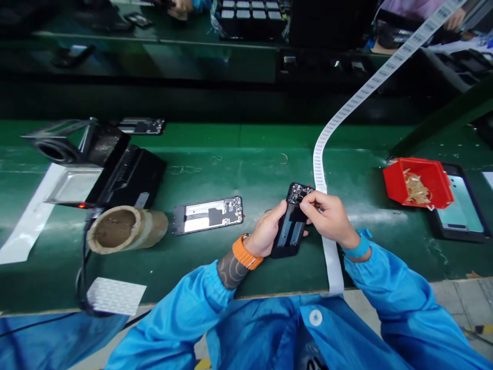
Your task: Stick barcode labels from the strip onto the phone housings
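My left hand [268, 229] is wrapped round the left side of a black opened phone [291, 226], which stands tilted with its circuit board at the top. At the phone's upper right, my right hand [327, 213] has thumb and forefinger pinched at the board's edge; whatever may be between those fingertips is too small to make out. To the left, a second opened phone [210, 215] lies flat on the green table [246, 174]. A long white strip of labels [348, 105] runs down beside the held phone and passes under my right hand.
At the left stand a cardboard roll [150, 229] and a black device [134, 174] with cables. Another phone [142, 126] lies behind it. On the right, a red bin [442, 180] holds small tan pieces, beside a dark tray [477, 234]. Other people's hands show across the bench.
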